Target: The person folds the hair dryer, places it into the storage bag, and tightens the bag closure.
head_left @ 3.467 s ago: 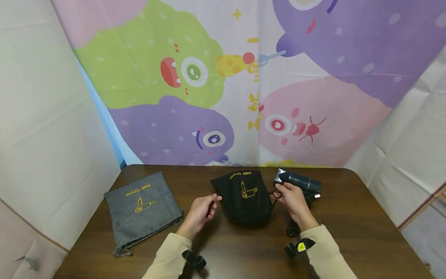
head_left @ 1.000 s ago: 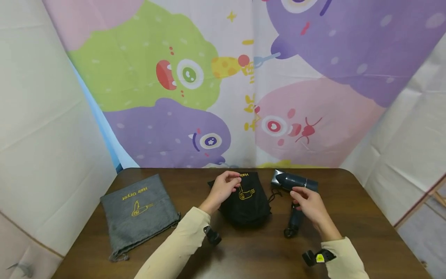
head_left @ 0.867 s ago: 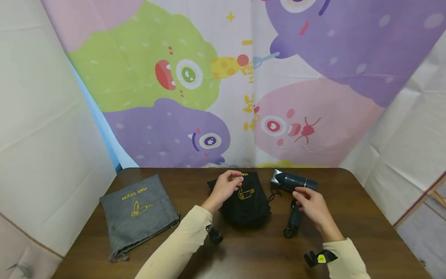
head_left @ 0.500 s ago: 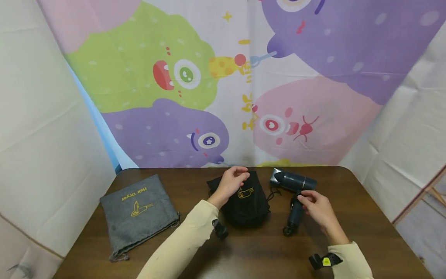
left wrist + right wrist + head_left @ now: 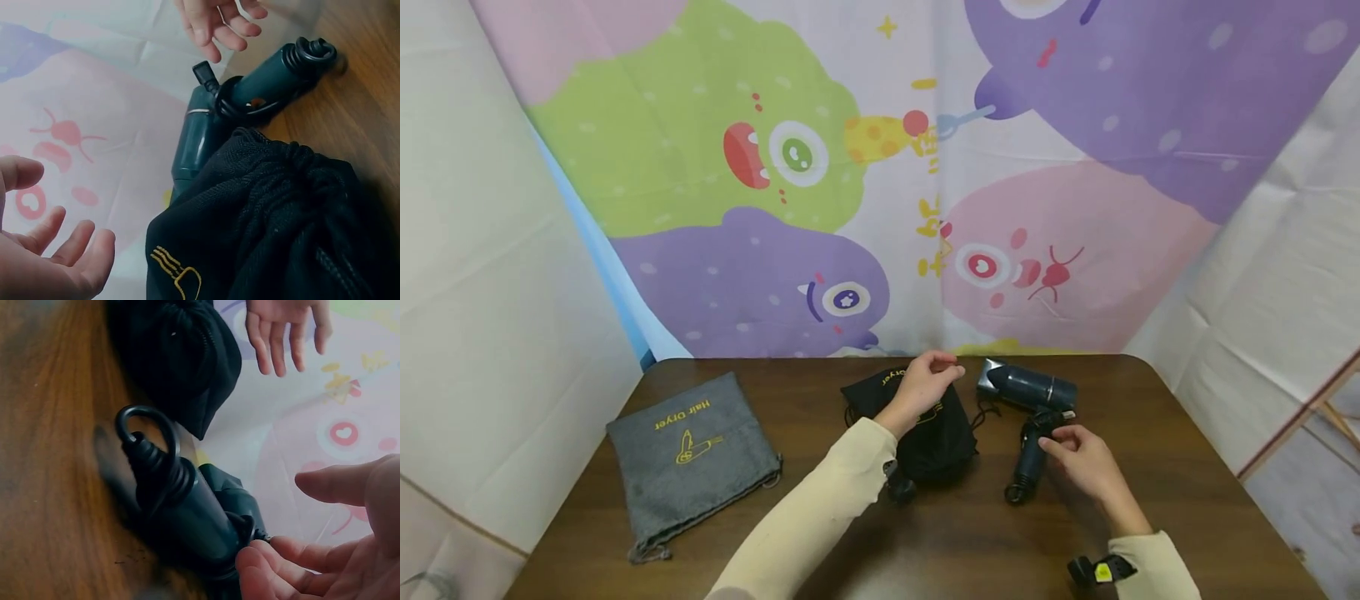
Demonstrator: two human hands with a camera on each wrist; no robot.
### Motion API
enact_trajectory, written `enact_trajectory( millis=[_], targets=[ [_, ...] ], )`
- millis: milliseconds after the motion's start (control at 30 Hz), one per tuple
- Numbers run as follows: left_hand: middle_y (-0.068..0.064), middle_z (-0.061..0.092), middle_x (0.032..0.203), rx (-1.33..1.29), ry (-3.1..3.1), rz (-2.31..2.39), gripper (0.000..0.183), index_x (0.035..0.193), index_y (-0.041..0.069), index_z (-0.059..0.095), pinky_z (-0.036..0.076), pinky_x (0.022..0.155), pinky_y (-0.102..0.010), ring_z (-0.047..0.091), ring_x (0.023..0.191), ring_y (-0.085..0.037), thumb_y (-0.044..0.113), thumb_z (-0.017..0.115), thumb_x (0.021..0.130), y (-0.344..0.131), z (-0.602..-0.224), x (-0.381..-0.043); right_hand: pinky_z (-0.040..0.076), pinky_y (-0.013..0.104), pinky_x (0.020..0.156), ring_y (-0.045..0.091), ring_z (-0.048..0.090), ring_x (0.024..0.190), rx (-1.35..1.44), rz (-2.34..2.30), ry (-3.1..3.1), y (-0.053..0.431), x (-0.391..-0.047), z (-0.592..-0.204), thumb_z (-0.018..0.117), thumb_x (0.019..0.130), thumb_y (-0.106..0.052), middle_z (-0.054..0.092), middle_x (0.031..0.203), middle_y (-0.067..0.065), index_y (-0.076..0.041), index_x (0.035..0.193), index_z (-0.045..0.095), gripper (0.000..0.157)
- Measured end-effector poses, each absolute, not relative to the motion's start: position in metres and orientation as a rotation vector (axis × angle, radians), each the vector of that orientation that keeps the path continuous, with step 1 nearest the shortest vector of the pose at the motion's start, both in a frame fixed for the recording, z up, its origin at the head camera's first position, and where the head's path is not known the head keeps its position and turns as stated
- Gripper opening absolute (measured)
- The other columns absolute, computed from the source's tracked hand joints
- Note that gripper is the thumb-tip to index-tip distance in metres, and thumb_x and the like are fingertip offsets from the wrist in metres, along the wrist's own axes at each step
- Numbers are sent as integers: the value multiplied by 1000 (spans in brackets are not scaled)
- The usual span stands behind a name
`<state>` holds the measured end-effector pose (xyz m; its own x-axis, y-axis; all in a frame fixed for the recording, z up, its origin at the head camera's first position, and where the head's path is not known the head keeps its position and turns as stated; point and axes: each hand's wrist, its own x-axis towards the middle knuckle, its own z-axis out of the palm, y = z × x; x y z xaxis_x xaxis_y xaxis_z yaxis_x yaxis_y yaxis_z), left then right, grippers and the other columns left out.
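In the head view a dark hair dryer [image 5: 1033, 388] lies at the back right, its cord wrapped round the handle. Beside that handle is my right hand [image 5: 1086, 462]. The right wrist view shows its thumb apart from the fingers [image 5: 275, 569], which are close to the cord; whether they touch it I cannot tell. My left hand [image 5: 922, 387] hovers over the black drawstring pouch [image 5: 943, 450], hiding part of its yellow print. In the left wrist view that hand [image 5: 56, 256] has loosely bent fingers and holds nothing. The pouch's neck is gathered and it looks bulky.
A flat grey drawstring pouch [image 5: 700, 475] printed "Hair Dryer" lies on the left of the brown table [image 5: 955, 550]. A black cord loop [image 5: 985, 412] sticks out between the black pouch and the dryer. A cartoon-printed cloth [image 5: 895, 208] hangs behind the table.
Both hands have let go of the black pouch's drawstrings. The left hand has moved right, over the pouch. The right hand has gone from the cord to beside the dryer's handle.
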<state>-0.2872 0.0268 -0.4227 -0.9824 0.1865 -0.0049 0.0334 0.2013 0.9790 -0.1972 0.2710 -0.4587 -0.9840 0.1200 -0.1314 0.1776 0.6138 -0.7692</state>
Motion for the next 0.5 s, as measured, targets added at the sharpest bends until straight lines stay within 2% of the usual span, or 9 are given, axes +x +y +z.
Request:
enact_trajectory(
  millis=[267,500],
  targets=[
    [-11,64,119,224,2411,1776,32,117,6,62,50,91,-33,60,111,-23,24,65,91,48,-425,-298,46,29,62,15,59,71,232,-1211,2765,270,-198,-466,60,96,-29,63,86,13,13,121,52,50],
    [-10,62,117,226,2395,1692,37,120,3,59,49,89,-34,58,106,-22,26,65,92,61,-428,-305,46,29,63,16,63,69,230,-1148,2777,267,-201,-472,60,95,-33,65,85,13,13,121,55,53]
  ],
)
